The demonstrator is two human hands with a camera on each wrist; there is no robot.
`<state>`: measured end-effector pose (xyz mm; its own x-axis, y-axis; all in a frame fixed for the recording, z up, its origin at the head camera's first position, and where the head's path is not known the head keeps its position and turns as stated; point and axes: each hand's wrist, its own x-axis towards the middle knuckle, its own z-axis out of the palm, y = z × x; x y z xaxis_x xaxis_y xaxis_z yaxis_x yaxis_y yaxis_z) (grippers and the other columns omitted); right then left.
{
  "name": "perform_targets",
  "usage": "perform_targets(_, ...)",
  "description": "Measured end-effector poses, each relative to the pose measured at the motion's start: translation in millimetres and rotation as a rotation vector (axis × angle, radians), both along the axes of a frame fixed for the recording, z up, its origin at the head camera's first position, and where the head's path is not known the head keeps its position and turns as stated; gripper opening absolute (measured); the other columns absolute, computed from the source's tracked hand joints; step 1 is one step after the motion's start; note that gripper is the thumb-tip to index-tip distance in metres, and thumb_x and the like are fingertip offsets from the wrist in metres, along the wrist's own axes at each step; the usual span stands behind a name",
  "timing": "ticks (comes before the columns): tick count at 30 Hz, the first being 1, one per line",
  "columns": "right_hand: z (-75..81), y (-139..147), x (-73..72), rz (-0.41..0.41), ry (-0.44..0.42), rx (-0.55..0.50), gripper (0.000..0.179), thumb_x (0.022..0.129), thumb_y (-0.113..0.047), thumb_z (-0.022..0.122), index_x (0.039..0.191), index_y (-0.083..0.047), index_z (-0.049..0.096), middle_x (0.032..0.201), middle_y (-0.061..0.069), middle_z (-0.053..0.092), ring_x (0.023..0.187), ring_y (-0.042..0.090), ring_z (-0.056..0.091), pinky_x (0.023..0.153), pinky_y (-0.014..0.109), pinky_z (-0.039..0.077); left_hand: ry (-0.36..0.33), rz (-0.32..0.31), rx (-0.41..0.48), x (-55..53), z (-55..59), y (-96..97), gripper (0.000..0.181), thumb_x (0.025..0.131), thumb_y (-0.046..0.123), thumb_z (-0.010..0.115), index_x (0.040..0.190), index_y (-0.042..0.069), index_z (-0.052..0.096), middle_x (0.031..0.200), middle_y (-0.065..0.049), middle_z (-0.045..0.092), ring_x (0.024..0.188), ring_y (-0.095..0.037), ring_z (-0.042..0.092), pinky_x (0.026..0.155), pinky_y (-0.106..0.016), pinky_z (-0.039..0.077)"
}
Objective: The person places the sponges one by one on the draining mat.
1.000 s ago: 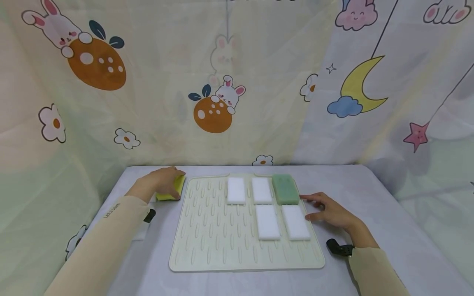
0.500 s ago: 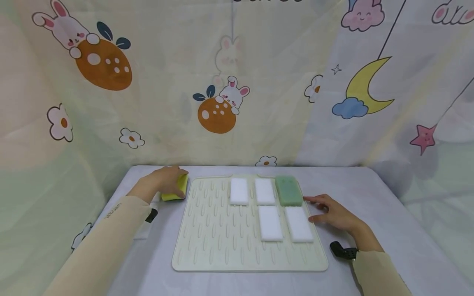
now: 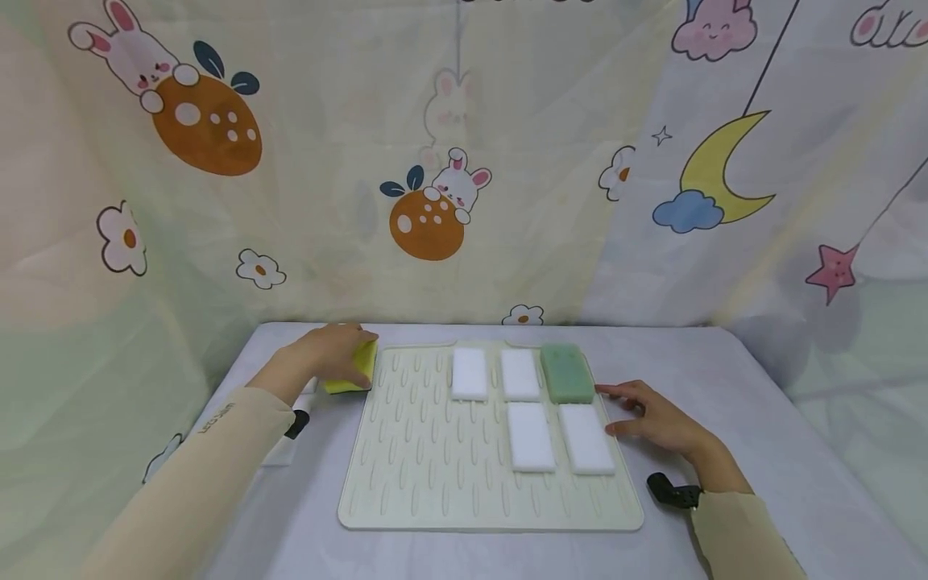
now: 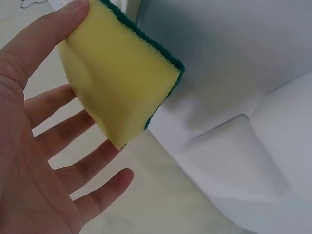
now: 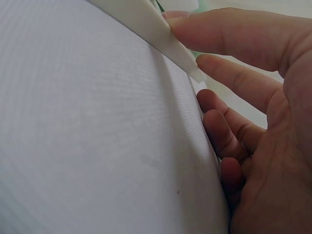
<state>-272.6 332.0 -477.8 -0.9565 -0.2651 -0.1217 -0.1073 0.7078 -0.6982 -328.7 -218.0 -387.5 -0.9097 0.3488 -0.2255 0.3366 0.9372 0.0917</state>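
Note:
My left hand point(image 3: 326, 354) holds a yellow sponge point(image 3: 365, 364) just off the far left corner of a cream ridged mat point(image 3: 416, 507). In the left wrist view the sponge point(image 4: 117, 78) shows a dark green scouring layer, with the thumb on one side and fingers behind it. My right hand point(image 3: 656, 420) rests at the mat's right edge; in the right wrist view the thumb and index finger touch the mat's rim point(image 5: 151, 24) while the other fingers bend loosely. A green sponge point(image 3: 567, 374) and several white sponge blocks point(image 3: 531, 437) lie on the mat's right half.
More white blocks point(image 3: 279, 455) lie on the white-covered table point(image 3: 725, 362) at the left, partly hidden under the left sleeve. A fabric curtain point(image 3: 536, 242) with cartoon prints stands behind the table's far edge.
My left hand and the yellow sponge have shifted slightly right, closer to the mat. The right hand keeps its place at the mat edge; the head view has turned a little.

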Motion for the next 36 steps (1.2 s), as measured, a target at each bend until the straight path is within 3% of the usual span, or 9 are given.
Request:
perform_targets(13, -2.6, 1, -2.6, 0.003, -0.001, 0.000, 0.078, 0.082, -0.035, 0.088, 0.151, -0.020, 0.056, 0.140, 0.014, 0.049, 0.124, 0.032, 0.045, 0.096, 0.041, 0.041, 0.024, -0.036, -0.052, 7.9, -0.1, 12.7, 0.090, 0.079, 0.053, 0.086, 0.153, 0.016, 0.051, 0.149, -0.014, 0.054, 0.126, -0.039, 0.054, 0.102, -0.058, 0.049)
perform_targets(19, -2.7, 2, -3.0, 0.002, -0.002, 0.007, 0.077, 0.081, -0.035, 0.088, 0.150, -0.020, 0.056, 0.140, 0.014, 0.050, 0.123, 0.032, 0.045, 0.095, 0.041, 0.041, 0.054, -0.081, -0.071, 13.2, 1.1, 23.3, 0.093, 0.078, 0.059, 0.084, 0.153, 0.017, 0.051, 0.148, -0.013, 0.056, 0.120, -0.037, 0.057, 0.098, -0.057, 0.051)
perform_targets(36, -2.4, 1, -1.8, -0.001, -0.015, -0.023, 0.077, 0.082, -0.031, 0.088, 0.151, -0.020, 0.056, 0.142, 0.014, 0.048, 0.124, 0.031, 0.044, 0.096, 0.041, 0.040, 0.099, -0.180, -0.078, 45.4, 9.6, 66.3, 0.089, 0.078, 0.065, 0.080, 0.150, 0.020, 0.055, 0.144, -0.004, 0.059, 0.118, -0.032, 0.058, 0.098, -0.050, 0.051)
